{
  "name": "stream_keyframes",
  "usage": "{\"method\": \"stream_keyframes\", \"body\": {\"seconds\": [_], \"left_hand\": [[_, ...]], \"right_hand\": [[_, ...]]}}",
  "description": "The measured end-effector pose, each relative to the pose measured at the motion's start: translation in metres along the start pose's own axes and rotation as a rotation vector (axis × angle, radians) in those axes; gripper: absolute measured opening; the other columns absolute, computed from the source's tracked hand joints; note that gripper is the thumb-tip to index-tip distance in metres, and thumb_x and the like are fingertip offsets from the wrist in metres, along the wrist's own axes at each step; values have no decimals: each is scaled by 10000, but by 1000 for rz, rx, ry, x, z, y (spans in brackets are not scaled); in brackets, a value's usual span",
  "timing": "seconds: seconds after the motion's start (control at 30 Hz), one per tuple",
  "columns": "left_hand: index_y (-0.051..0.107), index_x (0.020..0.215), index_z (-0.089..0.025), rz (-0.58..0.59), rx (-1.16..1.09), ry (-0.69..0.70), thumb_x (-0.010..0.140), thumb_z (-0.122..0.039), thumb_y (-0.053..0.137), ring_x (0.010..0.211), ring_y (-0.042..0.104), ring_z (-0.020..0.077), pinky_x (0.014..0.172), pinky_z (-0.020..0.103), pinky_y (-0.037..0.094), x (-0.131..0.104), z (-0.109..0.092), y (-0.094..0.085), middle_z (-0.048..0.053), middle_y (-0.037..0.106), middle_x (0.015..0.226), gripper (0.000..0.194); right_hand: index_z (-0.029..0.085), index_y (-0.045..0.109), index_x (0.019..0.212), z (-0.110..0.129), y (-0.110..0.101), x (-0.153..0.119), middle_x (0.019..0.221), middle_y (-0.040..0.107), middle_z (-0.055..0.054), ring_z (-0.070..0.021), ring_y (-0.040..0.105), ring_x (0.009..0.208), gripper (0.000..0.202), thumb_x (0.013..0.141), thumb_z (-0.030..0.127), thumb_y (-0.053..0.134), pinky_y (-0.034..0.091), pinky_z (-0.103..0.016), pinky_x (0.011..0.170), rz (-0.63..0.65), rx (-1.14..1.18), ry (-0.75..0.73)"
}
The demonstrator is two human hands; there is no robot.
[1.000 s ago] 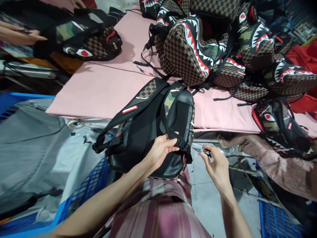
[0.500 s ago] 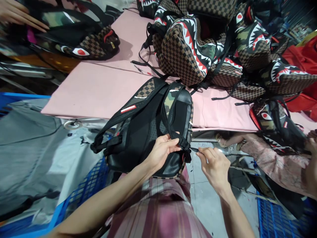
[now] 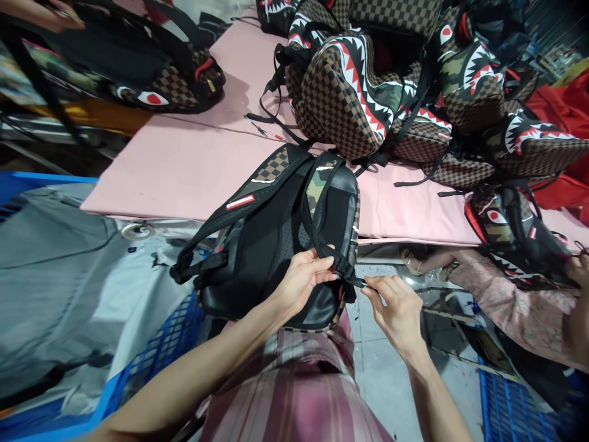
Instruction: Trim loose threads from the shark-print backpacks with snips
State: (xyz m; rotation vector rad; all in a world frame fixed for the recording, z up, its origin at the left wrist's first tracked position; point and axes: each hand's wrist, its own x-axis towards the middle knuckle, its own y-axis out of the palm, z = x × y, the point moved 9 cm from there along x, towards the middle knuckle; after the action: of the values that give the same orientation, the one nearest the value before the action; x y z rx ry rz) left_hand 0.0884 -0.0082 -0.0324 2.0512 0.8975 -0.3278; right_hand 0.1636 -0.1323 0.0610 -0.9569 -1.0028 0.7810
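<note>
Left hand (image 3: pixel 304 281): clamped on strap (image 3: pixel 339 264), over bag (image 3: pixel 257 245). Right hand (image 3: pixel 396 304), just beside: pinched on strap end (image 3: pixel 357 282).

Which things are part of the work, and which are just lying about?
In use:
black-backed backpack
its strap, in the left hand
strap end, at the right hand's fingertips

Seemingly lying about:
patterned backpacks piled on the pink table
red fabric
blue basket of grey material
</note>
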Motion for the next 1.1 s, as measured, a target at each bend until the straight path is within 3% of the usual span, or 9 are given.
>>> {"method": "stream_keyframes", "body": {"seconds": [0.23, 0.33, 0.5, 0.63, 0.73, 0.93, 1.1], "left_hand": [[634, 913, -84, -4, -15, -10, 659, -82, 676, 586, 612, 110, 524, 201, 541, 1, 1, -2, 48, 655, 752, 257], [636, 904, -86, -10, -21, -16, 655, -81, 680, 569, 608, 107, 515, 200, 539, 2, 2, -2, 36, 646, 722, 253], [630, 925, -81, -4, -2, -18, 675, -71, 657, 580, 612, 108, 523, 200, 540, 2, 2, -1, 52, 658, 752, 251], [630, 936, -80, 3, -3, -37, 698, -57, 633, 573, 618, 110, 527, 197, 539, 4, 2, -4, 57, 665, 747, 239], [639, 933, -81, -5, -32, -83, 714, -39, 613, 558, 622, 109, 534, 197, 541, 7, 7, -9, 58, 673, 732, 224], [646, 900, -59, -25, -54, -190, 765, -14, 541, 481, 602, 96, 467, 168, 511, 17, 19, -21, 65, 667, 642, 177], [635, 899, -55, -1, -63, -167, 752, -13, 556, 491, 608, 105, 452, 171, 507, 18, 17, -23, 70, 662, 647, 173]], "right_hand": [[217, 653, 848, -19, -4, -5, 764, 677, -20, -151, 594, 670, 139, 872, 278, 531, 452, -279, 632, -62, 270, 115], [217, 648, 874, -21, -4, -6, 787, 682, -26, -162, 605, 707, 116, 862, 275, 548, 460, -293, 658, -82, 258, 111], [206, 658, 888, -13, 3, -3, 829, 683, -40, -169, 593, 743, 108, 853, 240, 562, 443, -298, 684, -12, 223, 73], [206, 674, 826, -23, 20, -1, 754, 670, -18, -151, 593, 679, 140, 852, 283, 560, 454, -266, 620, 70, 565, 214], [206, 668, 843, -35, 25, -1, 791, 672, -20, -162, 603, 718, 128, 839, 294, 575, 460, -270, 627, -27, 642, 324], [200, 634, 906, -16, 17, 9, 832, 665, -31, -169, 576, 766, 91, 848, 236, 574, 432, -311, 703, -170, 436, 131], [198, 611, 932, -4, 23, 16, 855, 660, -38, -181, 563, 788, 94, 853, 232, 572, 413, -327, 703, -96, 323, 27]]}}
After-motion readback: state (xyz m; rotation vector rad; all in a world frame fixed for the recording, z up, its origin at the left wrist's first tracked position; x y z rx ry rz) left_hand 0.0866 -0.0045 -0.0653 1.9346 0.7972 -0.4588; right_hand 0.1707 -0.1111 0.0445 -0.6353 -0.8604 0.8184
